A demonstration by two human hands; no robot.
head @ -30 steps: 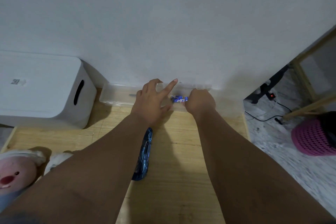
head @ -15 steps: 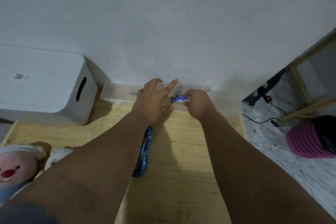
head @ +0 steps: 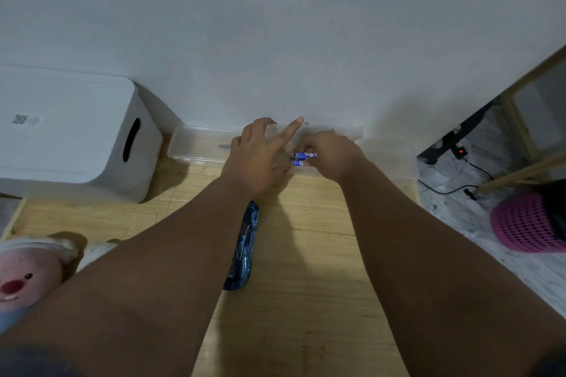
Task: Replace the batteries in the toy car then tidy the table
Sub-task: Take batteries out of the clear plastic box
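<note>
At the far clear box (head: 199, 147), the right hand (head: 329, 153) fingers are clamped on blue batteries (head: 301, 158), the left hand (head: 260, 159) fingers apart, so next probably carrying them to the toy car (head: 245, 249).

- left hand (head: 257, 159) and right hand (head: 332, 157) are showing bare, no gloves, no rings visible
- both forearms are running bare up to bottom edge, no watch or bands
- dark blue-grey sleeve (head: 33, 361) is showing at lower-left corner; another dark bit of fabric is peeking in at lower-right corner
- no markings visible on fabric
</note>
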